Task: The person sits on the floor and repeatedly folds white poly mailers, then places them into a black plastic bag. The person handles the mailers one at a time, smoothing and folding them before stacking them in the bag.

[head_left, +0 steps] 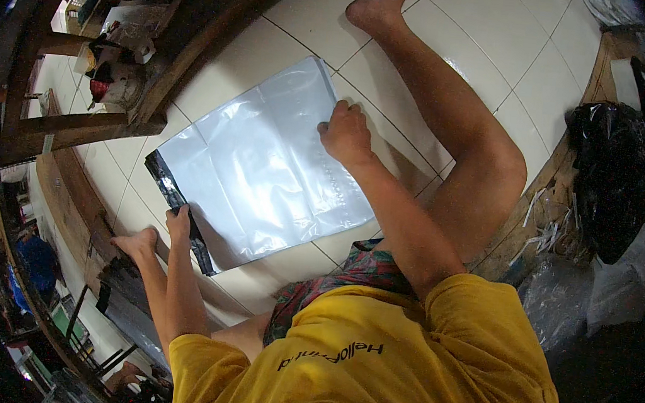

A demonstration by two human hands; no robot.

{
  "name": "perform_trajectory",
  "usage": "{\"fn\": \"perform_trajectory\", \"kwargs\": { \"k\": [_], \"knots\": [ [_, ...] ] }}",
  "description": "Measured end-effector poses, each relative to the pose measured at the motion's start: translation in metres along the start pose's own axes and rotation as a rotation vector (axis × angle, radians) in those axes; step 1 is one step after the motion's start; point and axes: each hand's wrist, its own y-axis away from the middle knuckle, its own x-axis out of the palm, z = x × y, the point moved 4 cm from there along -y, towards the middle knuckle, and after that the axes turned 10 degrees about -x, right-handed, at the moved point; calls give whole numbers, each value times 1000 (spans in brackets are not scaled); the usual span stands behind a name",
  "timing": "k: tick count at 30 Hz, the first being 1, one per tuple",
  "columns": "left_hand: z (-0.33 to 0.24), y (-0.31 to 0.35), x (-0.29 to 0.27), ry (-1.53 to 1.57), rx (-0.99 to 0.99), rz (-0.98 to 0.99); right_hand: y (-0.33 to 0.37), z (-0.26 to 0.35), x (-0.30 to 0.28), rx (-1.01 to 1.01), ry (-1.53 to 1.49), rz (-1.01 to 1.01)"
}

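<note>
A large, glossy white plastic mailing bag (257, 156) lies between my hands, low over the tiled floor, with fold creases across it and a black strip (164, 174) along its left edge. Layered edges show at its far right corner; whether it is one bag or a stack I cannot tell. My left hand (178, 223) is closed on the black strip near its lower end. At the opposite edge, my right hand (347, 134) grips the bag with fingers curled over it; the fingertips are partly hidden.
Pale floor tiles (307, 41) surround the bag. My legs are spread, one bare foot (376, 8) at the far right. Wooden furniture (189, 53) with cluttered shelves stands at the left. A black plastic bag (612, 175), clear plastic and shredded strips (549, 223) lie at the right.
</note>
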Motion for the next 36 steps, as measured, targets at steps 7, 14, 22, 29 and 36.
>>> {"fn": "perform_trajectory", "kwargs": {
  "k": [7, 14, 22, 29, 36],
  "knots": [
    [-4, 7, 2, 64, -65, 20, 8, 8, 2, -92, 33, 41],
    [1, 3, -1, 69, -87, 21, 17, 13, 6, -178, -77, -92],
    [1, 10, -3, 101, -68, 23, 12, 2, 4, 33, -190, 62],
    [-12, 24, -1, 120, -34, 17, 1, -23, 12, 89, -243, 70],
    [-1, 13, 3, 144, -33, 22, 2, -19, 12, 70, -153, 64]
  ]
}}
